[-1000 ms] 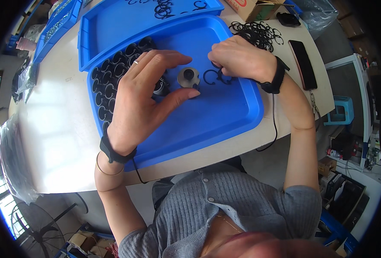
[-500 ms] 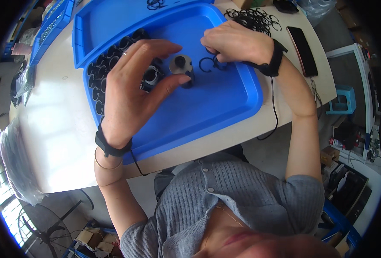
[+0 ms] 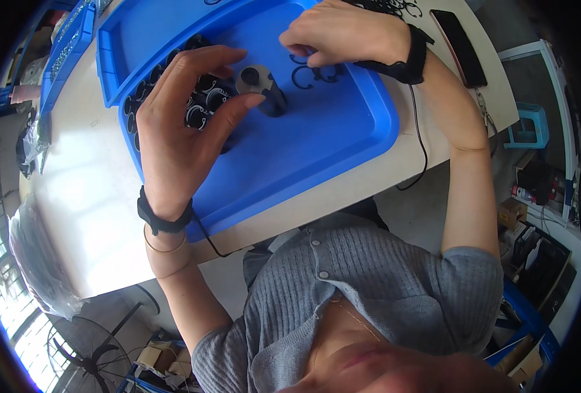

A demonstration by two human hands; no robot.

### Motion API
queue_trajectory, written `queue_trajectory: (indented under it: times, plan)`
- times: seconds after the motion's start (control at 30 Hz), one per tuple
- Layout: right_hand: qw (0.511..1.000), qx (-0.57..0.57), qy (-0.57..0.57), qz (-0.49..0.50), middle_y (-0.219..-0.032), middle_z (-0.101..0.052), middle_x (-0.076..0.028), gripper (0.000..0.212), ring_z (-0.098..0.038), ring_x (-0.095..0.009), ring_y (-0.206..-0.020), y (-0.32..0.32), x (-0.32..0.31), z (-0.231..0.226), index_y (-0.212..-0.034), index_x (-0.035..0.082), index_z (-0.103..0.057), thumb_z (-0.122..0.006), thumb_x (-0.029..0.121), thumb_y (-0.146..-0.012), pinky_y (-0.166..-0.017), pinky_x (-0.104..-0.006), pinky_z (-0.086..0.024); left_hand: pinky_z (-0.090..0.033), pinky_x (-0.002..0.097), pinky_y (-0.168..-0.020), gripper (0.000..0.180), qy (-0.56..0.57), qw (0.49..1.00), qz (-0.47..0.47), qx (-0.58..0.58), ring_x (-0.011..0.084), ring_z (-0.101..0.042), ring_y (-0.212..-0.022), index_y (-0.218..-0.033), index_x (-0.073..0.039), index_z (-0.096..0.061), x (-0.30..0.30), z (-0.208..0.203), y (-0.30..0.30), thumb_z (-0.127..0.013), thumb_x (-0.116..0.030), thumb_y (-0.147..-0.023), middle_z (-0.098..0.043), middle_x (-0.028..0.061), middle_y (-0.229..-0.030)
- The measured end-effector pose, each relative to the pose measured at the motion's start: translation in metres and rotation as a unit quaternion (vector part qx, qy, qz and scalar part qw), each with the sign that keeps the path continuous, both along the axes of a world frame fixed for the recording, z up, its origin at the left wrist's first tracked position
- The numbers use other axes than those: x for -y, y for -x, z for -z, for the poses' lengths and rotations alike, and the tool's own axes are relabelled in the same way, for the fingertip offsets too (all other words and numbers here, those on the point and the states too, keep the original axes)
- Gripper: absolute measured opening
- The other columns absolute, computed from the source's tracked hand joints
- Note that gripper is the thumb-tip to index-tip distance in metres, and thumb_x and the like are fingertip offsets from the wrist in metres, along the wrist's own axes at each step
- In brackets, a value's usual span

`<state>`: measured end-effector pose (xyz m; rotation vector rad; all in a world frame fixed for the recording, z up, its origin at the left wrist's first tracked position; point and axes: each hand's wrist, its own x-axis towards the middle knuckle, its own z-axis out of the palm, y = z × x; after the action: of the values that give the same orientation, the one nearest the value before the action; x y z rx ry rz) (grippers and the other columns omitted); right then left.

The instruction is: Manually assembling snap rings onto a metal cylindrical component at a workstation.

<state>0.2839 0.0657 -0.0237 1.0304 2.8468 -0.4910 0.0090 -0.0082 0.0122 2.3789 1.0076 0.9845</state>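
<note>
In the blue tray [image 3: 290, 194] a grey-and-black cylindrical part [image 3: 262, 90] stands upright, with a dark round piece on its top. My left hand [image 3: 178, 121] arches beside it, thumb and fingers apart around its top; whether the thumb touches it I cannot tell. Several black open rings [image 3: 301, 78] lie in the tray to the right of the cylinder. Above them is my right hand [image 3: 349, 34], its fingers curled and pressed together. What they hold, if anything, is hidden.
Rows of black cylindrical parts [image 3: 133, 105] fill the tray's left side, partly behind my left hand. Another blue tray [image 3: 130, 39] lies behind. A pile of black rings [image 3: 395, 8] and a phone [image 3: 459, 49] are on the right of the table. Cables hang from both wristbands.
The whole view has shifted, so the tray and table sit higher. My right hand has moved slightly left, away from the loose rings towards the cylinder. My left hand keeps its open arch.
</note>
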Motion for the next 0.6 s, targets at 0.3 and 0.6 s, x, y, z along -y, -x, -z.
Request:
queue_trajectory:
  times: [0.3,0.6]
  plan:
    - [0.997,-0.064,0.003,-0.047,-0.103,-0.064,-0.008,0.016,-0.061,-0.029,-0.106,0.009,0.004,0.015,-0.102,0.010,-0.060,-0.065,0.017,-0.088,-0.092,-0.0426,-0.045,-0.054,0.0307,-0.080,0.042,-0.012,1.000,0.006,0.003,0.0199,-0.069,-0.089,-0.114,-0.004,-0.071,0.000,0.003,-0.001,-0.088,-0.008,-0.075,-0.071,0.0087,-0.098]
    - [0.990,-0.111,-0.037,-0.075,-0.096,-0.064,-0.010,0.010,-0.063,-0.031,-0.099,0.008,-0.002,0.029,-0.094,0.008,-0.060,-0.065,0.015,-0.088,-0.087,-0.0420,-0.048,-0.054,0.0300,-0.078,0.042,-0.021,1.000,0.010,0.013,0.0192,-0.069,-0.088,-0.113,-0.005,-0.072,0.000,0.004,-0.002,-0.088,-0.008,-0.075,-0.071,0.0079,-0.096]
